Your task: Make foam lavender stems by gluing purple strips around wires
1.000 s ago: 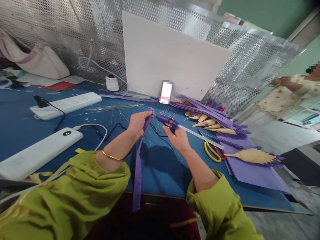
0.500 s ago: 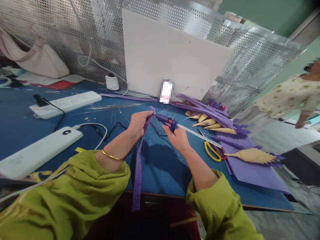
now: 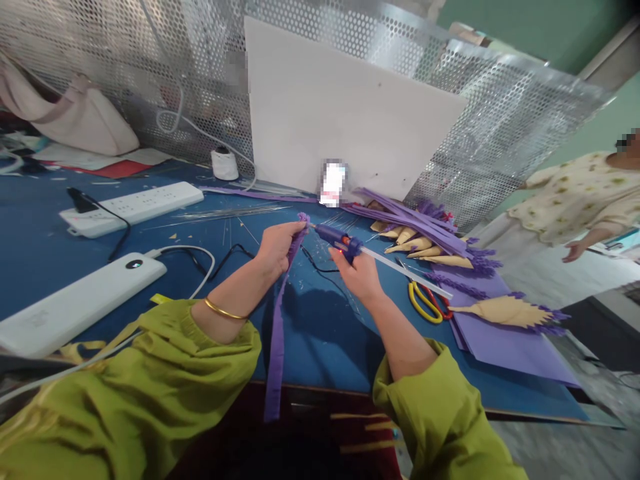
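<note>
My left hand (image 3: 275, 250) is closed around the top of a long fringed purple paper strip (image 3: 277, 333), which hangs down past the table's front edge. My right hand (image 3: 358, 275) grips a blue hot glue gun (image 3: 338, 241) with a white glue stick (image 3: 405, 273) sticking out behind it. A red light glows on the gun. Its nozzle points left and sits right at the rolled top of the strip by my left fingers.
On the blue table (image 3: 320, 333): yellow-handled scissors (image 3: 424, 301), purple paper sheets (image 3: 505, 333), tan cones with purple fringe (image 3: 505, 311), two white power strips (image 3: 133, 208), thin wires and cables. A white board (image 3: 345, 113) leans on perforated metal. Another person (image 3: 580, 193) stands at right.
My hands and the glue gun have barely moved; the gun's tip stays at the strip's top. The person at right has shifted and lowered an arm.
</note>
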A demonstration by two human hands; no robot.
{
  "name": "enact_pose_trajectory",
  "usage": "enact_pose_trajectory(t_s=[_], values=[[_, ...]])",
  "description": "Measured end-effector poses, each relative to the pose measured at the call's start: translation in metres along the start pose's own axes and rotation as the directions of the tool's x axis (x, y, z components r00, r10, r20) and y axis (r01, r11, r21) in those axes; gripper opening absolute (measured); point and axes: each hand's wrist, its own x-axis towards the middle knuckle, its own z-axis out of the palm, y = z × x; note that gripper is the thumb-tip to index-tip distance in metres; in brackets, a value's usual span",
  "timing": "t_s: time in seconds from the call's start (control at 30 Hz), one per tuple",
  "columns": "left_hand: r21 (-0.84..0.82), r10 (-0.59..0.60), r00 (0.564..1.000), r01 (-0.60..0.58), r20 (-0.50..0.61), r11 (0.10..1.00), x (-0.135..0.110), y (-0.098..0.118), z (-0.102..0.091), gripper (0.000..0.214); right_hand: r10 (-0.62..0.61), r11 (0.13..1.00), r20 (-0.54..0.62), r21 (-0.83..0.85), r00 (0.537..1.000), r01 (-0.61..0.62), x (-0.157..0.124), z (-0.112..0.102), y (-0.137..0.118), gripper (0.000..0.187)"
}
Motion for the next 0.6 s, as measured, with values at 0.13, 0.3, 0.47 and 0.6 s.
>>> enact_pose_trajectory(t_s=[0.13, 0.3, 0.47, 0.6], values=[[0.074, -0.088, 0.995, 0.092, -0.054, 0.993, 0.001, 0.001, -0.001, 0.010, 0.119, 0.975, -0.015, 0.189, 0.993, -0.114, 0.003, -0.009, -0.001, 0.037], [0.178, -0.089, 0.992, 0.103, -0.088, 0.979, 0.005, -0.001, -0.005, 0.011, 0.209, 0.846, -0.010, 0.503, 0.978, -0.176, 0.010, -0.023, 0.002, 0.036], [0.281, -0.045, 0.996, 0.065, -0.075, 0.957, 0.011, -0.008, -0.008, 0.012, 0.220, 0.534, 0.187, 0.798, 0.957, -0.279, 0.017, -0.035, 0.010, 0.036], [0.284, 0.043, 0.999, -0.033, -0.027, 0.958, 0.015, -0.012, -0.013, 0.020, 0.225, 0.380, 0.271, 0.860, 0.936, -0.341, 0.020, -0.037, 0.015, 0.035]])
